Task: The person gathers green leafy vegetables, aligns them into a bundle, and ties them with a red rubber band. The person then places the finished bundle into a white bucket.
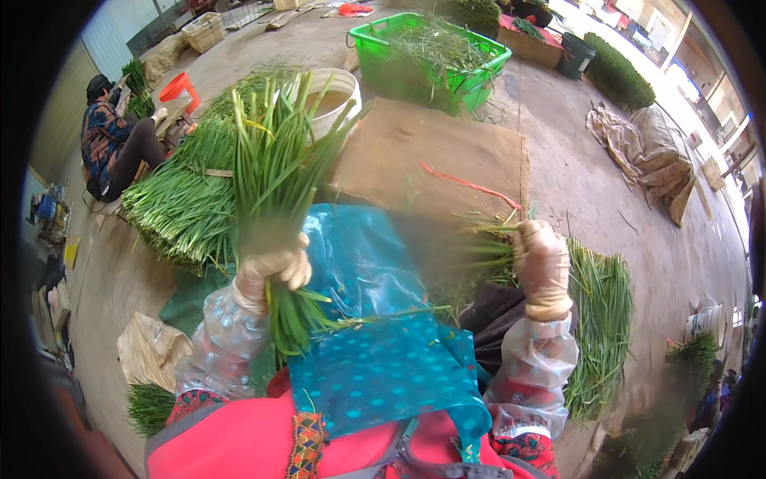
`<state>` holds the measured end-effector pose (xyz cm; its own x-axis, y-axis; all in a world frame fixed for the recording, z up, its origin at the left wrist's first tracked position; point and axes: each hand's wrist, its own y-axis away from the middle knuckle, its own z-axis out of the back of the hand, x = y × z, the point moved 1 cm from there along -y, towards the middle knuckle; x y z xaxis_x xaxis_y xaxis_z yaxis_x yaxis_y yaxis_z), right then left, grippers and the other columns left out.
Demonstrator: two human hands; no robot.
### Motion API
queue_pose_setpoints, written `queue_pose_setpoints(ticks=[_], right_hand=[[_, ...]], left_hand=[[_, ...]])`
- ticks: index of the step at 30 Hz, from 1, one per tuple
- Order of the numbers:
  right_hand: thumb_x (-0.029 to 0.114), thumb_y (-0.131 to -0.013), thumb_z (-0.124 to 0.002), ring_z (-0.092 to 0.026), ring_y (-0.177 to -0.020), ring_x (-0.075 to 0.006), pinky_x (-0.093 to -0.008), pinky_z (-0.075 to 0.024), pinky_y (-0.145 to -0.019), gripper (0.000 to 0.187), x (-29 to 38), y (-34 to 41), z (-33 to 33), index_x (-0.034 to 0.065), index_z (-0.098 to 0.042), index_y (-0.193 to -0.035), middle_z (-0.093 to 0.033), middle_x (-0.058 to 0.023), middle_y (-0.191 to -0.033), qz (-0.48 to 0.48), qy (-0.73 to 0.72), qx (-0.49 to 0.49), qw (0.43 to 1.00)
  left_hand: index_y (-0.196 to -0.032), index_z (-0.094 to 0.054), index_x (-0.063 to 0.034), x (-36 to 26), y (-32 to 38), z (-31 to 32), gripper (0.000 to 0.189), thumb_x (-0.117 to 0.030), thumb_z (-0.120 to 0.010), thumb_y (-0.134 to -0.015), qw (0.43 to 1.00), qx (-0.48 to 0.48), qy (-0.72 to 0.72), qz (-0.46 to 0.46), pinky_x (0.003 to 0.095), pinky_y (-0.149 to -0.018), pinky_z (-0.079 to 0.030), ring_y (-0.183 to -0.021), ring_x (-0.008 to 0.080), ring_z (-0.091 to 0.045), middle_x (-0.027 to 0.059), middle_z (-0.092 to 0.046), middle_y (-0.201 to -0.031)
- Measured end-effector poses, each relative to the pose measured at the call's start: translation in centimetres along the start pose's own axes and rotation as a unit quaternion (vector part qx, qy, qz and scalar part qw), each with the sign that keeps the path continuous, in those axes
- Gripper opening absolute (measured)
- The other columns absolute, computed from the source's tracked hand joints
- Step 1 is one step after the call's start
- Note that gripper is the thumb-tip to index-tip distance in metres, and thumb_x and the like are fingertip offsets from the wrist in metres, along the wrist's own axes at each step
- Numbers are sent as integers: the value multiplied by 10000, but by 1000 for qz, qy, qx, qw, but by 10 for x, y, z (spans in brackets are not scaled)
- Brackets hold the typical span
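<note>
My gloved left hand (276, 272) is closed around an upright bunch of Chinese chives (272, 161), its pale cut ends up and leaf tips hanging below the fist. A yellow strand shows near the top of the bunch. My gloved right hand (541, 263), raised on the other side, has its fingers closed on a few thin chive leaves (488, 251) pointing left, partly blurred. Just right of that hand lies a long pile of chives (598, 329). A blue dotted plastic apron (371, 359) covers my lap, with one loose leaf (395, 314) across it.
Stacked chives (185, 203) stand at left, beside a white bucket (338, 111) of brownish water. Ahead are a brown cloth-covered surface (431, 155) with a red strip (470, 185) and a green crate (389, 66) of trimmings. Another person (116, 132) sits far left by an orange bucket (179, 93).
</note>
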<state>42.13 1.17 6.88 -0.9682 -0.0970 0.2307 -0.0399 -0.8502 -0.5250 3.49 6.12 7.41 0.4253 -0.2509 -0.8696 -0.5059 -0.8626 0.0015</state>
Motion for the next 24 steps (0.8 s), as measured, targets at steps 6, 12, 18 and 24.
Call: queue_pose_setpoints(ticks=[6,12,18,24], right_hand=[[100,-809,-634,-589,-685,-352,-436,-484,-619,72,73,-1,-20,75,-603,-869,-586,-142,-771,40,-193,-11,980],[90,-781,-640,-552,-623,-375,-455,-464,-567,70,103,-3,-32,61,-594,-825,-546,-163,-705,94,-191,-48,976],[128,-805,-646,-585,-615,-366,-431,-485,-571,101,61,0,-33,58,-579,-774,-571,-161,-686,-97,-222,-92,966],[193,-721,-763,-527,-1146,-388,-448,-418,-947,424,18,-7,10,46,-631,-1095,-484,-259,-1342,-144,-26,-54,988]], left_hand=[[-1064,-615,-23,14,-27,-36,355,-161,-724,-756,995,58,-77,9,453,-1037,-362,-1171,326,-546,176,-629,-1118],[-1362,-441,-52,34,-26,-47,653,-114,-731,-779,980,129,-144,47,369,-904,-477,-1036,241,-615,159,-632,-1129],[-1104,-580,-25,29,-10,-45,319,-104,-721,-829,973,93,-90,190,250,-438,-414,-477,128,-542,90,-646,-716],[-1012,-604,-25,19,-5,-37,212,-100,-701,-839,962,80,-191,177,277,-645,-468,-689,125,-593,51,-640,-727]])
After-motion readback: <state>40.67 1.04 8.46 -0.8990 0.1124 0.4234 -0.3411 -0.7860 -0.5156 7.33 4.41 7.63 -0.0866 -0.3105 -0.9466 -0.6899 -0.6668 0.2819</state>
